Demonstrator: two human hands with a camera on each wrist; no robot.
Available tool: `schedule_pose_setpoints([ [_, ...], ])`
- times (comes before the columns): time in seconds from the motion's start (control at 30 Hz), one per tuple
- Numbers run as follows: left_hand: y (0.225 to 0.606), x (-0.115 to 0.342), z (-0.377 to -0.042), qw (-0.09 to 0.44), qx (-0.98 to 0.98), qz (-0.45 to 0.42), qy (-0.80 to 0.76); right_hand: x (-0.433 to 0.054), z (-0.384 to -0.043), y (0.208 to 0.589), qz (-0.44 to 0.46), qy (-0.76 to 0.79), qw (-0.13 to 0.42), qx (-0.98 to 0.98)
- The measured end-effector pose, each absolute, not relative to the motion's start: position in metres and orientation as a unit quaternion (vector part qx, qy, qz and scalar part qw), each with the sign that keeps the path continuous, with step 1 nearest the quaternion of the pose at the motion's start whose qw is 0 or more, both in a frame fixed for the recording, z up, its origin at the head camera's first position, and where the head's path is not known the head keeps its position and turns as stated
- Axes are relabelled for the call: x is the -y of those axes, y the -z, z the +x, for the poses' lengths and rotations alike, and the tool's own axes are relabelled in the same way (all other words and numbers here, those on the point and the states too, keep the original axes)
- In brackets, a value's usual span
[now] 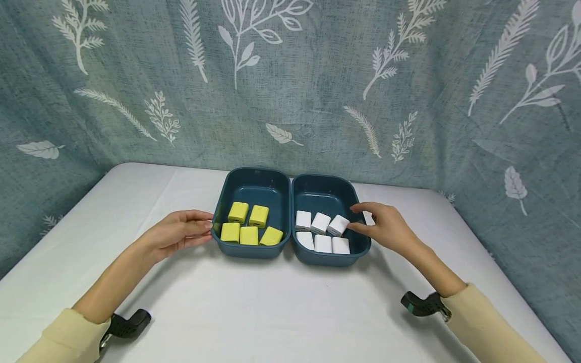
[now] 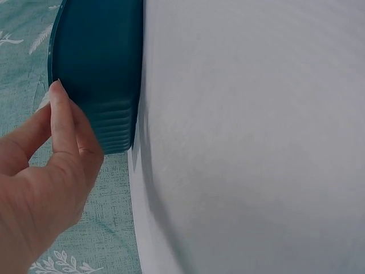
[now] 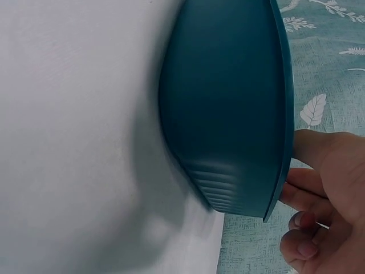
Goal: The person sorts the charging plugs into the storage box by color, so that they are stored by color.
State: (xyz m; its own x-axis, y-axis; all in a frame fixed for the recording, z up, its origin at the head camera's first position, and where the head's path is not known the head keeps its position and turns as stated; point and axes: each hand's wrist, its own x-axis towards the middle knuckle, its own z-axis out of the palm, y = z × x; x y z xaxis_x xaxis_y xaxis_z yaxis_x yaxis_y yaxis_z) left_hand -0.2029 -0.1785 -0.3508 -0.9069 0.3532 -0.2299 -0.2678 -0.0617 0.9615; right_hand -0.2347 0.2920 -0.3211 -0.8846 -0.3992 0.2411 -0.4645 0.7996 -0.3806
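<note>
Two dark teal plastic bins stand side by side. The left bin (image 1: pixel 254 254) contains several small yellow blocks (image 1: pixel 239 212), shaped like charger adapters, one with a slot in its end. Similar white blocks (image 1: pixel 323 244) lie in the right bin (image 1: pixel 327 259). At the left bin's outer side, my left hand (image 1: pixel 179 233) holds the rim between thumb and fingertips. My right hand (image 1: pixel 386 227) reaches over the right bin's outer rim. Its thumb tip is right at a tilted white block (image 1: pixel 338 225), with the index finger apart from the thumb. In the right wrist view, the bin wall (image 3: pixel 228 97) hides that block.
A white cloth (image 1: pixel 254 312) covers the table beneath the bins. Behind it hangs a grey-green curtain (image 1: pixel 317 126) with white leaf prints. Black wrist devices (image 1: pixel 129 324) sit at both sleeve cuffs.
</note>
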Motion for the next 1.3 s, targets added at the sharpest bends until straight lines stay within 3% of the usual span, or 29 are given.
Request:
schedule_pose_setpoints([
  [0.47,0.349,0.178,-0.202,0.213,-0.653,0.031,-0.726,-0.300,-0.232,0.318,0.220,-0.237,0.080,0.943],
  [0.8,0.347,0.176,-0.203,0.211,-0.659,0.036,-0.721,-0.315,-0.232,0.310,0.209,-0.215,0.133,0.945],
  [1.3,0.349,0.175,-0.203,0.213,-0.659,0.038,-0.721,-0.332,-0.231,0.320,0.185,-0.214,0.115,0.952],
])
